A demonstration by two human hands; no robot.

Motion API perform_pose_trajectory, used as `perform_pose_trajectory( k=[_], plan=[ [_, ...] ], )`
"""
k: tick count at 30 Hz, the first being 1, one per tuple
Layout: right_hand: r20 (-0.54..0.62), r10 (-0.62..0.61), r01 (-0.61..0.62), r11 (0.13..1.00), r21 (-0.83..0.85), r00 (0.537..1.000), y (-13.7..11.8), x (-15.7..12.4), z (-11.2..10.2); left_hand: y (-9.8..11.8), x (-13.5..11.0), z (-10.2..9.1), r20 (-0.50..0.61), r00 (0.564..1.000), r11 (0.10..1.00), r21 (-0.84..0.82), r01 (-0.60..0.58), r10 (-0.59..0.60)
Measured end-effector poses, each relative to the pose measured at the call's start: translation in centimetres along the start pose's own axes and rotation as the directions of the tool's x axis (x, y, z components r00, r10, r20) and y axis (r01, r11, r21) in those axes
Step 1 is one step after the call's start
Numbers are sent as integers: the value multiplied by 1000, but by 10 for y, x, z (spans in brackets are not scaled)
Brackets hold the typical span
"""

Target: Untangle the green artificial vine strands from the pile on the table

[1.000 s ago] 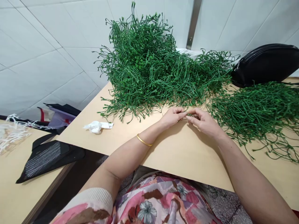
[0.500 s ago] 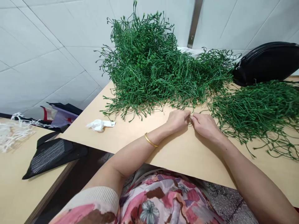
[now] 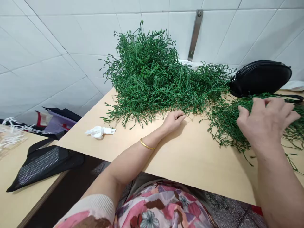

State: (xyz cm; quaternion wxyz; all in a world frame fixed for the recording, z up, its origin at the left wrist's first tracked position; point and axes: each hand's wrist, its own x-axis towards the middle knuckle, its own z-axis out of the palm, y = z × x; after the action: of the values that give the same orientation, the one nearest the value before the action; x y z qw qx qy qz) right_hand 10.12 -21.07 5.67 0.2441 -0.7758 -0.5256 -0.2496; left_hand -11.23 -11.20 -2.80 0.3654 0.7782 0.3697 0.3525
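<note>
Stems [image 3: 144,79], thin and green, are arranged in two piles on one pale table [image 3: 185,158]; single stems are too tangled to be counted. The larger pile [image 3: 154,76] is heaped at the far middle, close to the wall [image 3: 78,25]. The smaller pile [image 3: 225,123] is spread at the right.

Two hands are in view. The left hand [image 3: 173,123] is placed low at the middle of the table, just on the near side of the larger pile. Its fingers are drawn narrow, with the tips together; whether a stem is pinched there cannot be told. The right hand [image 3: 264,123] is positioned over the smaller pile, with fingers spread wide. Contact with the stems cannot be confirmed, since the fingertips are partly turned from view.

One gold bracelet [image 3: 147,144] is worn on the left wrist. One crumpled white tissue [image 3: 98,132] is located on the table at the left. One black bag [image 3: 261,77] is stood at the far right, behind the smaller pile. One metal strip [image 3: 195,36] is fixed to the wall by two visible screws. On a second table [image 3: 21,202], at the left, one black mesh pouch [image 3: 41,166] is laid near a bunch of white strands [image 3: 10,136].
</note>
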Motion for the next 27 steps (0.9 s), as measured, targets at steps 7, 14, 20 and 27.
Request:
perform_pose_trajectory(
  k=[7,14,20,27],
  plan=[
    [566,-138,-265,777,570,812,-37,-11,30,26,-15,12,109,986,978,152,-145,129],
    [756,-162,-723,223,654,634,-59,-21,75,34,-22,11,235,924,921,177,-347,303],
    [650,-339,-432,531,729,680,-48,-25,69,15,-2,-5,-29,936,835,461,-299,351],
    [623,-521,-313,564,764,584,-47,-20,54,9,8,-18,-48,987,656,751,-67,155]
  ],
)
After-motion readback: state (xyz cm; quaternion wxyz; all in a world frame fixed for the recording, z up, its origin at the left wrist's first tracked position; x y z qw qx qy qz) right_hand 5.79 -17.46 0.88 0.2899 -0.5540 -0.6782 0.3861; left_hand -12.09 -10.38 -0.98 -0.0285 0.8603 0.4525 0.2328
